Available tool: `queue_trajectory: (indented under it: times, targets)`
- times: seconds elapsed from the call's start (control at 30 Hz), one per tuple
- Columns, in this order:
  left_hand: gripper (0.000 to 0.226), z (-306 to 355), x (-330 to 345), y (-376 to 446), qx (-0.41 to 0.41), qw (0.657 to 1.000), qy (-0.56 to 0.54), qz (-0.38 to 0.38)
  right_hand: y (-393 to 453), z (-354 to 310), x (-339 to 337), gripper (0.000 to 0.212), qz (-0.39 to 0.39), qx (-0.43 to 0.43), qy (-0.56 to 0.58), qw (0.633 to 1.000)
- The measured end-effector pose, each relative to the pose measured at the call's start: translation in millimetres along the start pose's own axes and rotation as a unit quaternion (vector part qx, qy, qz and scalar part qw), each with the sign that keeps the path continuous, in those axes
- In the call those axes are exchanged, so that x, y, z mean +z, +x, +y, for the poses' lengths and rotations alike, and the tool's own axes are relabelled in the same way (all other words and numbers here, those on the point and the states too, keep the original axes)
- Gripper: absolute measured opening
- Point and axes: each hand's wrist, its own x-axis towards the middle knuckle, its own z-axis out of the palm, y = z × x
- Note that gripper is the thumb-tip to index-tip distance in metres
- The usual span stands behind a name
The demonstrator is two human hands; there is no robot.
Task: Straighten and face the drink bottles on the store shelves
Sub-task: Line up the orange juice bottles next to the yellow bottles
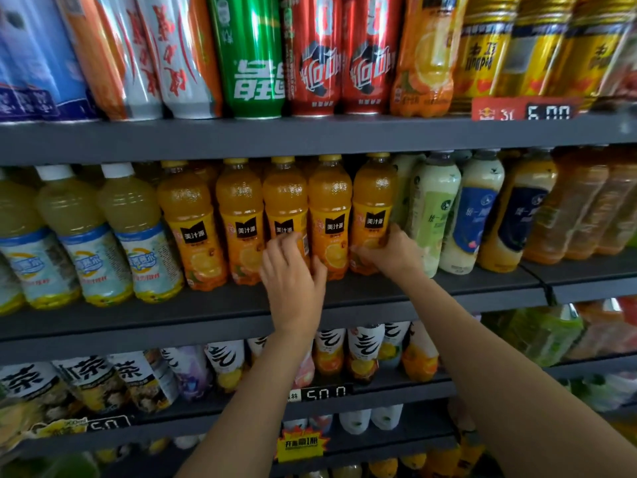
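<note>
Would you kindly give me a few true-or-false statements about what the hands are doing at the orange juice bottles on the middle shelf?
1. The right hand grips the rightmost orange juice bottle. True.
2. The left hand rests on a green can. False: it is at the third orange juice bottle from the left, on the middle shelf; the green can stands on the shelf above.
3. The orange juice bottles have yellow caps. True.
4. The bottles just right of the juice row have red labels. False: the first has a pale green label, and the next ones have blue labels.
</note>
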Motion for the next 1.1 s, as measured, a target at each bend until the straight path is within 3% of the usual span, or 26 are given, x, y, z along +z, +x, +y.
queue_trajectory:
  times: [0.07,0.23,0.43,0.53,0.67,0.87,1.1]
  targets:
    - [0.041,20.7,16.2,-4.2,-0.015,1.000,0.001,-0.017,1.1,6.1,-4.6,0.065,-0.009,-0.028,0.004,1.000]
    - [0.044,50.8,43.2,-15.6,-0.203,0.978,-0.049,-0.008,-0.1,23.4,-15.4,0.062,-0.011,-0.082,-0.014,0.996]
    - [0.043,48.5,39.6,-19.9,-0.190,0.976,-0.101,-0.034,0.7,34.3,-28.0,0.054,-0.100,-0.149,0.041,0.983]
    - [0.059,45.5,33.2,-20.9,-0.188,0.965,-0.166,-0.074,-7.4,33.6,-29.6,0.045,-0.124,-0.191,0.037,0.973]
    - [0.083,47.6,24.7,-25.0,-0.136,0.973,-0.158,-0.095,-23.2,22.2,-15.9,0.045,-0.133,-0.242,0.039,0.960]
    - [0.075,22.7,-5.8,-10.3,-0.122,0.981,-0.115,-0.102,-32.9,1.4,-5.1,0.033,-0.224,-0.240,0.090,0.940]
    - [0.069,13.8,-12.5,1.6,-0.139,0.969,-0.128,-0.159,-32.1,3.5,-8.1,0.033,-0.259,-0.203,0.140,0.934]
